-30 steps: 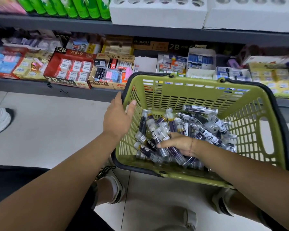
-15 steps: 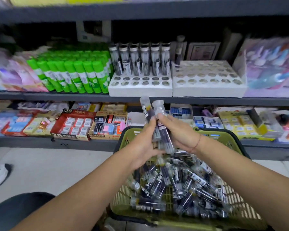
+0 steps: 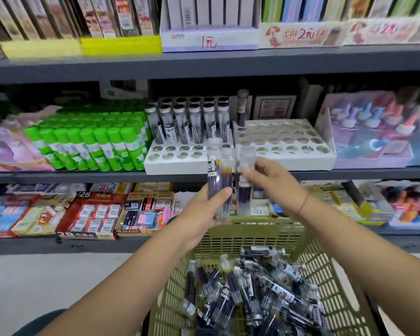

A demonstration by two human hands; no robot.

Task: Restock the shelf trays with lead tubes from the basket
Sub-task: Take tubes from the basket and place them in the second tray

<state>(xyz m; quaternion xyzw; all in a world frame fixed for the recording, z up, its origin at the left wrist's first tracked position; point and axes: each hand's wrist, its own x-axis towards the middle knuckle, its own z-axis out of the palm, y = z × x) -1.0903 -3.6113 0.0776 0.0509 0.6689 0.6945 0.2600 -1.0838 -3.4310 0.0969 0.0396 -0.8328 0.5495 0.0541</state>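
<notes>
From the head camera, the left hand point(image 3: 201, 214) sits at the centre of the frame, just above the far rim of the green basket point(image 3: 252, 230). Its fingers and thumb are curled round a small bunch of upright lead tubes point(image 3: 216, 180), the thumb lying across their front. The blur makes the count uncertain, but it looks like two. Just to the right, the right hand point(image 3: 268, 183) pinches another upright tube point(image 3: 245, 190) near its clear cap, with its fingertips point(image 3: 246, 171) closed on the upper part. This tube stands just beside the bunch in the left hand; whether they touch cannot be told.

The basket fills the lower centre and lower right of the frame, and a heap of loose tubes point(image 3: 240, 294) lies criss-crossed in it.

Behind the hands, on the middle shelf point(image 3: 83, 177), two white foam trays stand side by side. The left tray point(image 3: 187, 164) has its back rows filled with standing tubes point(image 3: 189, 122) and open holes along the front. The right tray point(image 3: 284, 161) shows rows of open holes and a single tube point(image 3: 242, 110) standing at its back left corner.

Green glue sticks point(image 3: 95, 146) stand to the left of the trays. Boxes of erasers point(image 3: 95, 214) fill the lower shelf at centre left, and books point(image 3: 121, 15) line the top of the frame.
</notes>
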